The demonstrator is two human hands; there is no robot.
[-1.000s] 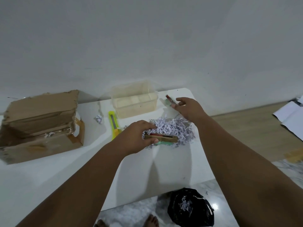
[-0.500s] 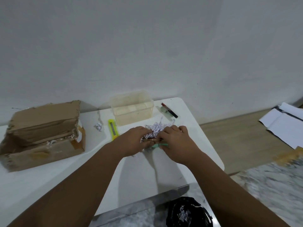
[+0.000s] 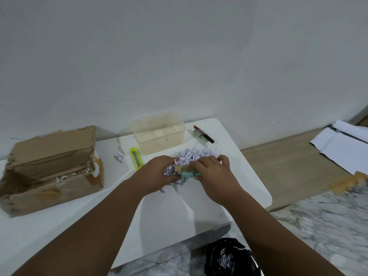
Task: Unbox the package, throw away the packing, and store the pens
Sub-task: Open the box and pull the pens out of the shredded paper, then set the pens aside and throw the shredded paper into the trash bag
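Observation:
A heap of shredded white paper packing point(image 3: 196, 153) lies in the middle of the white table point(image 3: 169, 212). My left hand point(image 3: 159, 172) and my right hand point(image 3: 214, 172) meet on it, both closed around a small bundle of pens point(image 3: 186, 171) with a tan wrap and a mint green end. One dark pen with a red end point(image 3: 203, 134) lies apart at the far right of the table, next to an empty clear plastic container point(image 3: 159, 132). The torn open cardboard box point(image 3: 49, 168) sits on the left.
A yellow utility knife point(image 3: 136, 158) lies left of the packing, with a small scrap of shredded paper point(image 3: 120, 156) beside it. A black trash bag point(image 3: 229, 257) holding some shreds stands on the floor below the table's front edge. White sheets point(image 3: 344, 144) lie on the floor at right.
My right hand left the dark pen at the far right of the table and came back to the bundle held by my left hand. The view has tilted a little.

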